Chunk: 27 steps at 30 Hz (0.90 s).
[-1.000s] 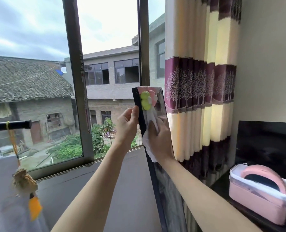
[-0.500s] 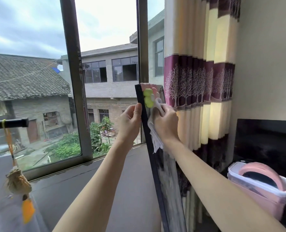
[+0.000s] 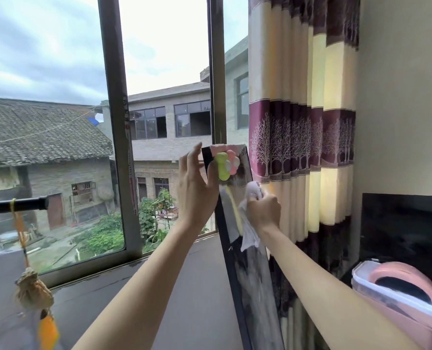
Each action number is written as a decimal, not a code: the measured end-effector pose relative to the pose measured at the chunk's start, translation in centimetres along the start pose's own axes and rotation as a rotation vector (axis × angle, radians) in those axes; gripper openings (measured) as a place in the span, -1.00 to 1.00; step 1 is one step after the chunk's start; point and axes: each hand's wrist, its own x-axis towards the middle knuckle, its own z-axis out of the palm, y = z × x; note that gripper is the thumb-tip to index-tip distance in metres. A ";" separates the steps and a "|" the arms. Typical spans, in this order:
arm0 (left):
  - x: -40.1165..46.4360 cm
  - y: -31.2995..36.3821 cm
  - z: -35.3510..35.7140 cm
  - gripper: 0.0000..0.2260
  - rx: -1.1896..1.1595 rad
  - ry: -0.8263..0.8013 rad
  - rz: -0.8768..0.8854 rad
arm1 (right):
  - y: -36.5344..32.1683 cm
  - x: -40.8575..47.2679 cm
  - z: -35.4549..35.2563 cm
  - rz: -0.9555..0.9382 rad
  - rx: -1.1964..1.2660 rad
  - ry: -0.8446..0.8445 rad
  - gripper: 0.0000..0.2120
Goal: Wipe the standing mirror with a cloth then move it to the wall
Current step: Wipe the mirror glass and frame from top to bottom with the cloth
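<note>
A tall standing mirror (image 3: 254, 279) with a black frame stands edge-on before the window, next to the curtain. A green and pink flower ornament (image 3: 225, 164) sits at its top. My left hand (image 3: 197, 183) grips the frame's left edge near the top, thumb on the front by the ornament. My right hand (image 3: 263, 210) clutches a white cloth (image 3: 250, 223) against the glass, a little below the ornament. The cloth's loose end hangs below my wrist. The mirror's foot is out of view.
A striped purple and cream curtain (image 3: 303, 147) hangs just right of the mirror, with the wall (image 3: 401, 97) beyond it. A pink box (image 3: 401, 299) sits on a dark surface at lower right. A black rod (image 3: 15, 205) with a hanging tassel charm (image 3: 33, 294) juts in at left. The grey windowsill (image 3: 184, 286) lies below.
My right hand with the cloth went up near the ornament, then slid down and right along the glass. My left hand shifted up to the frame's top corner.
</note>
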 end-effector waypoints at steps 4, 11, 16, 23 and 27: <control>2.1 0.8 0.6 -0.68 0.168 0.012 0.122 | -2.7 -0.3 1.0 -0.203 0.176 0.018 -0.75; 2.3 0.0 1.0 -0.70 0.286 0.107 0.249 | 3.3 -0.9 0.5 0.101 -0.084 -0.177 -0.70; 2.2 -0.1 1.6 -0.66 0.335 0.144 0.282 | 2.3 0.8 -1.2 0.176 -0.110 -0.181 -0.73; 2.2 -0.3 1.9 -0.66 0.332 0.154 0.225 | -3.1 1.6 1.2 -0.120 0.174 0.042 -0.85; 2.2 -0.3 1.9 -0.70 0.318 0.184 0.205 | 0.9 -0.7 2.3 0.030 0.148 -0.016 -0.76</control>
